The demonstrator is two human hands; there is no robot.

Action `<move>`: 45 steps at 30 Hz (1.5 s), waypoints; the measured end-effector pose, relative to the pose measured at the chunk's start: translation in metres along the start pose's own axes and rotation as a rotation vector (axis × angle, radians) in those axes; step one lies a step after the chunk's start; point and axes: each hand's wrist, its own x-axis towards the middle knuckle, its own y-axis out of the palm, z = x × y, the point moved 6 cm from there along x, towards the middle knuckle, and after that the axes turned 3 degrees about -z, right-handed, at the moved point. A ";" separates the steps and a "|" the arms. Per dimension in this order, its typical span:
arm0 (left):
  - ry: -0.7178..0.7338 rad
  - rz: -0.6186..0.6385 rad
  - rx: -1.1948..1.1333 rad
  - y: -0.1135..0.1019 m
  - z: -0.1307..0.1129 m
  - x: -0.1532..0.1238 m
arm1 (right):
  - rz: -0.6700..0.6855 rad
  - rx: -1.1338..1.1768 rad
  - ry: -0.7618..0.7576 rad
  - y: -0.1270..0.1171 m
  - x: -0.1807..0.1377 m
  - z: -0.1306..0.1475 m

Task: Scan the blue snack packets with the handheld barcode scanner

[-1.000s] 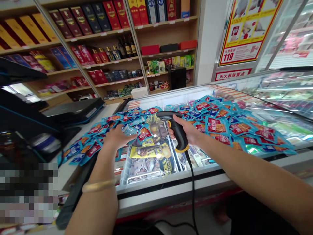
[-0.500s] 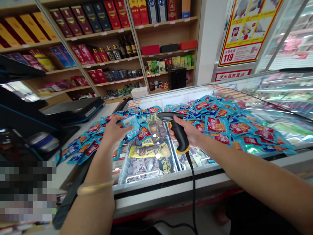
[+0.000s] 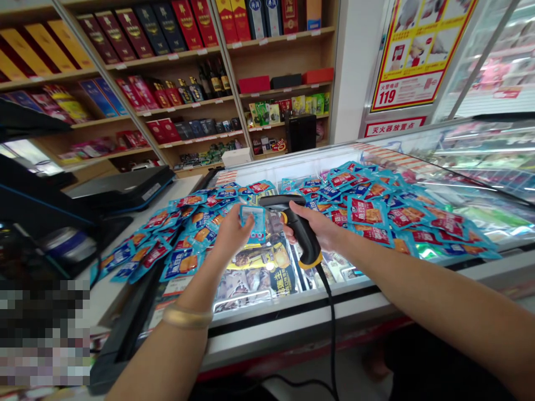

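My right hand (image 3: pixel 320 225) grips a black and yellow barcode scanner (image 3: pixel 295 223) by its handle; its cable hangs down over the counter edge. The scanner head points left at a small blue snack packet (image 3: pixel 253 221) that my left hand (image 3: pixel 232 236) pinches upright, just in front of the scanner. A gold bangle sits on my left wrist. Both hands hover over the glass lid of a chest freezer (image 3: pixel 292 312). Heaps of blue and red snack packets lie on the lid, one pile to the left (image 3: pixel 175 239) and one to the right (image 3: pixel 388 209).
A black cash register and screen (image 3: pixel 54 195) stand at the left on a white counter. Wooden shelves (image 3: pixel 188 83) with boxed goods and bottles fill the back wall. Another glass freezer (image 3: pixel 485 150) runs along the right. A red and yellow poster (image 3: pixel 418 50) hangs behind.
My left hand picked one blue packet out of the left pile, lifted it and carried it right, up to the scanner head. The scanner hand has barely moved.
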 end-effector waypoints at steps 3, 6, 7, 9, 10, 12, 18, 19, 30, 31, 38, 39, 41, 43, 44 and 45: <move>-0.009 0.025 -0.011 0.004 -0.001 -0.001 | -0.004 -0.020 0.016 0.001 0.000 -0.002; -0.023 0.041 -0.063 0.009 0.000 -0.003 | -0.012 -0.042 0.028 0.003 -0.001 -0.003; -0.031 0.041 -0.093 0.011 0.000 -0.004 | -0.008 -0.046 0.029 0.004 -0.001 -0.002; -0.092 0.036 -0.206 0.014 0.003 -0.005 | 0.005 -0.049 0.027 0.006 -0.002 -0.002; -0.157 0.032 -0.298 0.016 0.006 -0.006 | 0.011 -0.051 0.027 0.006 -0.003 -0.002; -0.342 0.037 -0.517 0.021 0.013 -0.009 | 0.018 -0.057 0.027 0.008 -0.004 -0.001; -0.474 -0.033 -0.706 0.021 0.018 -0.010 | 0.015 -0.094 0.010 0.009 -0.005 0.001; -0.435 -0.070 -0.672 0.018 0.019 -0.009 | 0.012 -0.095 0.010 0.009 -0.005 0.001; -0.075 -0.072 -0.405 0.011 0.001 -0.007 | 0.018 -0.060 0.005 0.008 -0.004 0.000; -0.067 -0.071 -0.388 0.010 0.000 -0.007 | 0.019 -0.059 0.000 0.007 -0.004 0.000; -0.047 -0.064 -0.315 0.010 -0.003 -0.007 | -0.001 -0.035 -0.030 0.004 -0.003 0.002; -0.043 -0.063 -0.314 0.010 -0.003 -0.007 | -0.002 -0.038 -0.031 0.004 -0.003 0.002; -0.041 -0.065 -0.322 0.011 -0.002 -0.007 | 0.000 -0.043 -0.032 0.004 -0.003 0.002; -0.042 -0.069 -0.333 0.010 -0.001 -0.007 | 0.004 -0.046 -0.030 0.003 -0.003 0.002; -0.041 -0.071 -0.336 0.010 -0.001 -0.007 | 0.006 -0.046 -0.028 0.003 -0.003 0.002; -0.041 -0.070 -0.337 0.010 -0.001 -0.007 | 0.008 -0.044 -0.026 0.003 -0.003 0.002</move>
